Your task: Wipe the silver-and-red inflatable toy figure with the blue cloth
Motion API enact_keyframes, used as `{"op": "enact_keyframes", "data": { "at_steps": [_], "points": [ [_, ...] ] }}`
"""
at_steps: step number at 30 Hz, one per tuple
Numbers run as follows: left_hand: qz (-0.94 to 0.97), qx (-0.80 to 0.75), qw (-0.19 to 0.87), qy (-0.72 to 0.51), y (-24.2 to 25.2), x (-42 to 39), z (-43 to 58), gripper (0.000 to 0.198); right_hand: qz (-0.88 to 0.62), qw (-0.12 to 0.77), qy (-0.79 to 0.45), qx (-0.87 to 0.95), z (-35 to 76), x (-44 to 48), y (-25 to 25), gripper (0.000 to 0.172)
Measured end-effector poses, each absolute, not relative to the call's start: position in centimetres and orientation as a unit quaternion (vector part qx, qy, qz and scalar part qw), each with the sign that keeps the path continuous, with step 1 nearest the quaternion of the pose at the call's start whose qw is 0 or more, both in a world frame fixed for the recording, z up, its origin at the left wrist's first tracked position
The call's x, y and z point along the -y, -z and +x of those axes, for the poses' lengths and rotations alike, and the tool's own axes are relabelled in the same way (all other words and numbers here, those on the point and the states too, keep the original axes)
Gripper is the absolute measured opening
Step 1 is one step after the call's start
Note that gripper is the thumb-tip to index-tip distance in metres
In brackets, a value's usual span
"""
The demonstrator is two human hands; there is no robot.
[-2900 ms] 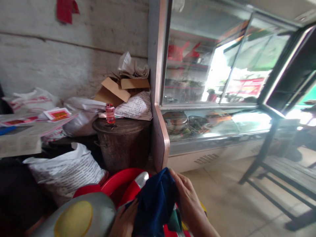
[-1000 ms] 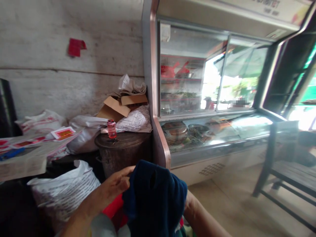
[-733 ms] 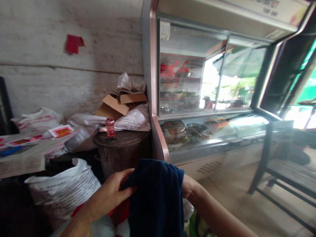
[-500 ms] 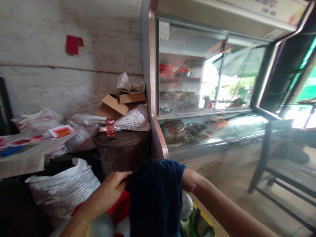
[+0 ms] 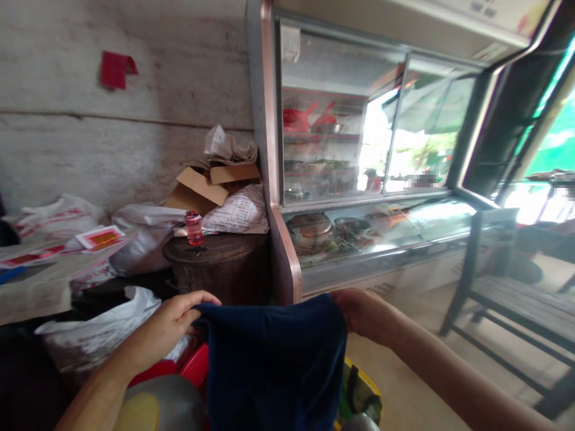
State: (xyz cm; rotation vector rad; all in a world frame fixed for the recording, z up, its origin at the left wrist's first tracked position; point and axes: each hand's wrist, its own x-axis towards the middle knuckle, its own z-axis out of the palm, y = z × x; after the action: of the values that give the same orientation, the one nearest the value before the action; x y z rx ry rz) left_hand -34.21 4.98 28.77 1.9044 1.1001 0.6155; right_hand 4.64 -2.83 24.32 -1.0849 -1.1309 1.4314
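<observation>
A dark blue cloth [image 5: 276, 359] hangs stretched between my two hands, in front of me at the lower middle of the view. My left hand [image 5: 184, 314] pinches its upper left corner. At the upper right corner, my right hand [image 5: 362, 311] grips the fabric, its fingertips partly hidden by the cloth. The top edge runs nearly straight and sags a little; the lower end leaves the picture. Below and behind it show a red plastic rim [image 5: 195, 366] and a yellow-edged bag [image 5: 363, 389].
A glass-fronted display cabinet [image 5: 330, 206] stands ahead, with a wooden chair [image 5: 516, 299] to its right. Left of it, a dark drum [image 5: 220, 269] carries a pink bottle [image 5: 194, 228] and an open cardboard box [image 5: 197, 191]. A white printed sack [image 5: 99, 335] sits lower left.
My hands have moved apart, the left one outward and up. The cloth, bunched and draped before, is now spread wider with a straighter top edge. The view has shifted slightly.
</observation>
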Motion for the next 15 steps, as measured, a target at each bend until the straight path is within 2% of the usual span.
{"op": "enact_keyframes", "data": {
  "at_steps": [2,4,7,8,9,12,15],
  "points": [
    [0.752,-0.444,0.412,-0.259,-29.1,-5.1,-34.1,0.043,-0.448,0.506,-0.577,0.459,5.0,2.6,-24.9,0.029],
    [0.743,-0.444,0.413,-0.283,-29.4,-5.3,-34.0,0.045,-0.446,0.528,-0.553,0.466,5.2,2.6,-25.8,0.038],
    [0.743,-0.438,0.395,-0.315,-30.0,-6.0,-33.3,0.046,-0.450,0.513,-0.491,0.542,5.0,2.7,-27.4,0.085],
    [0.744,-0.435,0.390,-0.326,-30.3,-6.4,-32.9,0.045,-0.460,0.488,-0.457,0.584,4.9,2.8,-28.1,0.089],
    [0.744,-0.428,0.387,-0.336,-30.8,-6.7,-32.5,0.043,-0.475,0.460,-0.413,0.626,4.8,2.9,-28.8,0.082],
    [0.731,-0.405,0.384,-0.393,-32.6,-6.9,-31.9,0.040,-0.533,0.423,-0.207,0.703,4.6,3.8,-31.1,0.029],
    [0.722,-0.382,0.361,-0.449,-34.2,-5.2,-32.9,0.036,-0.529,0.464,-0.021,0.711,4.7,5.8,-33.0,0.021]
  ]
}}
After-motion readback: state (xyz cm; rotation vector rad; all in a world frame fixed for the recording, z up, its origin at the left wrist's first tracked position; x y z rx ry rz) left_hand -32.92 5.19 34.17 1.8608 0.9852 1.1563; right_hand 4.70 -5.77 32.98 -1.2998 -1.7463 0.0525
